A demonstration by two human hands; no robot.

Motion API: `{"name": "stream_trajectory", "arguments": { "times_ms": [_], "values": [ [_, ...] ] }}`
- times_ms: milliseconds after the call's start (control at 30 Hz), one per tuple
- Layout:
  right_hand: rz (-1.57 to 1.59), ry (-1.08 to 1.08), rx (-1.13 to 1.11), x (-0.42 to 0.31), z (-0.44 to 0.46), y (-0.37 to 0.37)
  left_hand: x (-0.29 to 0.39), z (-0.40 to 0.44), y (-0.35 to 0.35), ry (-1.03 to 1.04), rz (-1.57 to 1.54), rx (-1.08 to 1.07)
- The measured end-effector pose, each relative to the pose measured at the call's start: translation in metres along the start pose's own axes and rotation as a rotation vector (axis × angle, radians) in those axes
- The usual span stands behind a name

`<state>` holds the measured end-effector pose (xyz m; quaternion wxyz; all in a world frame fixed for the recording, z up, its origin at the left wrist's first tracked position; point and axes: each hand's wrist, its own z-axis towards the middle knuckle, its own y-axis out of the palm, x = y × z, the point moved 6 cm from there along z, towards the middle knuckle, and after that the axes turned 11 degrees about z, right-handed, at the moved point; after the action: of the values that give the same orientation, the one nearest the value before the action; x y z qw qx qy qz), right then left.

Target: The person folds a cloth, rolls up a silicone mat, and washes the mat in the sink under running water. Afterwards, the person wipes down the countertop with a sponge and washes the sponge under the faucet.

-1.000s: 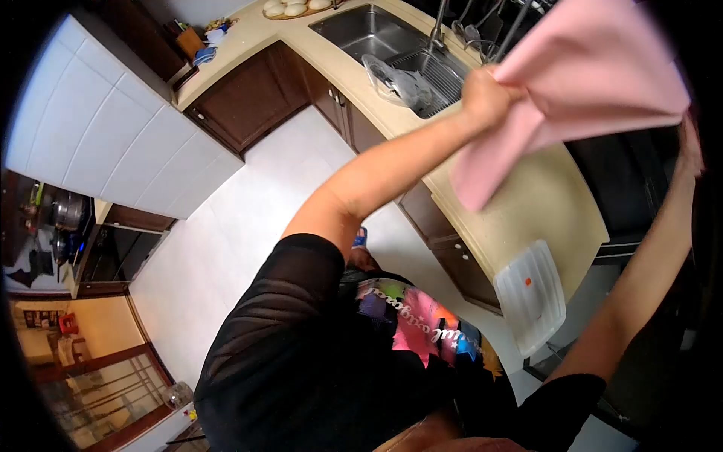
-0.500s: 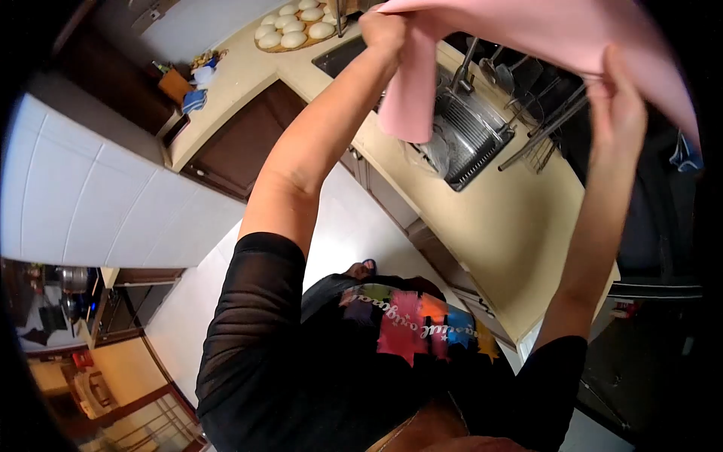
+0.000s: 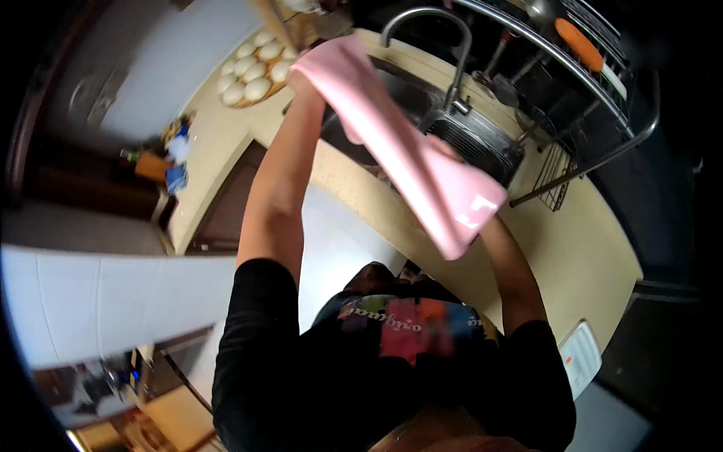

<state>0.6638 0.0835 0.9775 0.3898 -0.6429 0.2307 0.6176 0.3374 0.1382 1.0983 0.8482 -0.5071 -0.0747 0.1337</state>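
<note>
A glossy pink flexible mat [image 3: 410,154], apparently silicone, hangs in the air in front of the sink, drooping in a long fold from upper left to lower right. My left hand [image 3: 305,81] is closed on its upper left end, the fingers partly covered by it. Behind the mat's lower right part is my right hand [image 3: 444,148]; only a bit of it shows at the far edge, and it grips the mat there. Below the mat lies the double sink [image 3: 410,94] with a curved faucet [image 3: 463,56].
Pale round dough pieces [image 3: 256,90] sit on a round woven tray at the back left of the counter [image 3: 580,233]. A metal dish rack [image 3: 640,139] with utensils stands right of the sink. A white panel [image 3: 580,358] is at the lower right.
The mat has come down and left, going from spread wide overhead to a narrow fold. My right hand has moved left and lower, behind it. The view has shifted.
</note>
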Motion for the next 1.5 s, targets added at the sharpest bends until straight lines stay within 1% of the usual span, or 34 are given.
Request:
{"name": "stream_trajectory", "arguments": {
  "times_ms": [33, 67, 100, 167, 200, 233, 300, 333, 367, 400, 500, 533, 633, 667, 700, 767, 800, 833, 933, 1000, 1033, 1067, 1133, 1167, 1200, 1233, 1267, 1300, 1333, 1367, 1433, 1500],
  "values": [
    [0.011, 0.033, -0.009, 0.012, -0.003, 0.001, -0.004, 0.014, 0.030, 0.057, 0.016, 0.075],
    [0.020, 0.063, -0.015, 0.022, -0.007, 0.002, -0.008, 0.024, 0.047, 0.082, -0.025, 0.052],
    [0.019, 0.095, -0.013, 0.021, -0.020, -0.002, -0.007, 0.026, 0.048, 0.084, -0.085, 0.018],
    [0.013, 0.171, 0.012, 0.024, -0.030, -0.004, -0.013, 0.043, 0.074, 0.120, -0.143, -0.023],
    [-0.060, 0.265, 0.022, 0.016, -0.041, -0.007, -0.008, 0.049, 0.088, 0.151, -0.164, -0.041],
    [-0.018, 0.269, 0.103, 0.019, -0.055, -0.012, -0.007, 0.057, 0.099, 0.183, -0.186, -0.060],
    [-0.061, 0.393, 0.236, 0.026, -0.083, -0.018, -0.004, 0.070, 0.133, 0.246, -0.233, -0.105],
    [-0.047, 0.412, 0.326, 0.038, -0.097, -0.022, -0.006, 0.072, 0.151, 0.266, -0.249, -0.133],
    [0.032, 0.446, 0.460, 0.056, -0.118, -0.026, -0.011, 0.070, 0.172, 0.275, -0.264, -0.165],
    [0.107, 0.468, 0.595, 0.065, -0.141, -0.031, -0.020, 0.065, 0.197, 0.270, -0.270, -0.201],
    [0.123, 0.492, 0.931, 0.039, -0.195, -0.034, -0.043, 0.048, 0.265, 0.213, -0.272, -0.324],
    [0.216, 0.537, 1.018, 0.039, -0.214, -0.033, -0.046, 0.042, 0.283, 0.189, -0.278, -0.364],
    [0.252, 0.565, 1.215, 0.062, -0.280, -0.029, -0.038, 0.025, 0.327, 0.155, -0.340, -0.470],
    [0.245, 0.546, 1.302, 0.066, -0.301, -0.026, -0.033, 0.021, 0.342, 0.170, -0.376, -0.509],
    [0.245, 0.538, 1.342, 0.062, -0.319, -0.024, -0.025, 0.016, 0.360, 0.215, -0.416, -0.551],
    [0.291, 0.578, 1.565, 0.052, -0.362, -0.019, -0.001, 0.005, 0.391, 0.399, -0.480, -0.659],
    [0.372, 0.465, 1.677, 0.054, -0.384, -0.021, 0.017, -0.004, 0.364, 0.535, -0.388, -0.698],
    [0.397, 0.445, 1.812, 0.055, -0.407, -0.022, 0.035, -0.013, 0.337, 0.673, -0.305, -0.727],
    [0.457, 0.322, 2.073, 0.069, -0.487, -0.038, 0.055, -0.036, 0.307, 0.754, -0.343, -0.724],
    [0.462, 0.274, 2.224, 0.072, -0.538, -0.053, 0.054, -0.042, 0.240, 0.394, -0.347, -0.662],
    [0.473, 0.246, 2.298, 0.070, -0.562, -0.059, 0.058, -0.051, 0.212, 0.348, -0.462, -0.666],
    [0.449, 0.287, 2.344, 0.074, -0.588, -0.068, 0.058, -0.059, 0.195, 0.300, -0.575, -0.668],
    [0.433, 0.326, 2.395, 0.095, -0.645, -0.094, 0.046, -0.061, 0.186, 0.274, -0.403, -0.479],
    [0.373, 0.401, 2.469, 0.112, -0.674, -0.107, 0.042, -0.063, 0.163, 0.144, -0.099, -0.397],
    [0.312, 0.477, 2.537, 0.126, -0.701, -0.119, 0.053, -0.075, 0.127, 0.113, -0.110, -0.285],
    [0.319, 0.468, 2.539, 0.140, -0.724, -0.135, 0.069, -0.095, 0.096, 0.081, -0.127, -0.173],
    [0.308, 0.498, 2.533, 0.151, -0.741, -0.149, 0.088, -0.113, 0.079, 0.087, -0.126, -0.165],
    [0.306, 0.531, 2.530, 0.147, -0.746, -0.156, 0.114, -0.127, 0.061, 0.218, -0.262, -0.156],
    [0.424, 0.475, 2.488, 0.146, -0.752, -0.161, 0.139, -0.144, 0.042, 0.357, -0.394, -0.149],
    [0.534, 0.418, 2.446, 0.123, -0.747, -0.165, 0.176, -0.172, 0.007, 0.412, -0.412, -0.138],
    [0.752, 0.191, 2.343, 0.128, -0.748, -0.178, 0.246, -0.220, -0.036, 0.382, -0.627, -0.325],
    [0.905, 0.166, 2.237, 0.145, -0.754, -0.181, 0.315, -0.263, -0.061, 0.795, -0.457, -0.224]
  ]
}}
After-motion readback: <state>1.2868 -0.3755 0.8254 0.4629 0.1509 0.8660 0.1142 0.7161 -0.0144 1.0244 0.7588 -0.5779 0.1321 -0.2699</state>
